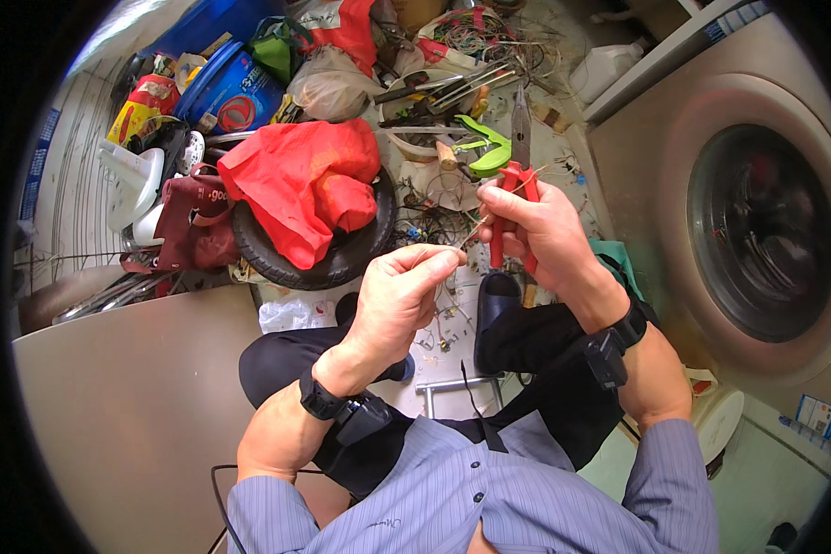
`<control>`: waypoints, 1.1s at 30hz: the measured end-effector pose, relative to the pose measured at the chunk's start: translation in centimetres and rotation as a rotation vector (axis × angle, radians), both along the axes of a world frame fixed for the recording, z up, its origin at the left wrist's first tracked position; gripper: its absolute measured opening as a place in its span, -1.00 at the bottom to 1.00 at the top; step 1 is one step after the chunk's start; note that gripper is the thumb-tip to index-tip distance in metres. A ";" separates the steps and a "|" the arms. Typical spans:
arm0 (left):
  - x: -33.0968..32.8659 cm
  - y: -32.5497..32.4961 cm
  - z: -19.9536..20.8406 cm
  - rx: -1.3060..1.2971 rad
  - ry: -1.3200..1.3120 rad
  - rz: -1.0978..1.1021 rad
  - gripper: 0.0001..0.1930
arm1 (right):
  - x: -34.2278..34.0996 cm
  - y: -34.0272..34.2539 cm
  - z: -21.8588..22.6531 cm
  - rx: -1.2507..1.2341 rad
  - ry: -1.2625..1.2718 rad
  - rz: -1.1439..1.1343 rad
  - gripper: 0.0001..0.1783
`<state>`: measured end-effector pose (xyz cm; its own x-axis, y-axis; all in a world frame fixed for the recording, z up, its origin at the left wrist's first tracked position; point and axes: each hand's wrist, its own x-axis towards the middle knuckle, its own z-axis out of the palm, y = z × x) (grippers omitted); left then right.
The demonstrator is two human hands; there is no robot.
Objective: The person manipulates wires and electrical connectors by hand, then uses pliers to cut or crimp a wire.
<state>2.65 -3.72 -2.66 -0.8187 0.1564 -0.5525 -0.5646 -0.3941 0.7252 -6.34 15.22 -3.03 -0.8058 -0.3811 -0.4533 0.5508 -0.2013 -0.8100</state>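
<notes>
My left hand [399, 300] is closed in a pinch on the end of a thin wire [472, 234], which runs across to my right hand. My right hand [552, 235] is wrapped round the red handles of a pair of pliers [521, 138], whose dark jaws point away from me. Thin strands also stick out beside the right thumb; whether they belong to the same wire, I cannot tell. Beyond the pliers lies a light-green clamp-like tool [489, 152]. Below my hands, bits of wire are strewn on the floor between my feet.
A front-loading washing machine [702, 208] stands close on the right. To the left, a red cloth bag [305, 180] lies over a black tyre [342, 258]. Farther off are a blue bucket [235, 88], several hand tools [448, 92] and a wire tangle [471, 32].
</notes>
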 end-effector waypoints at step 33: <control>-1.0 -0.1 -0.3 0.044 -0.032 0.084 -0.84 | 0.9 -0.1 0.7 0.068 0.019 0.035 -0.80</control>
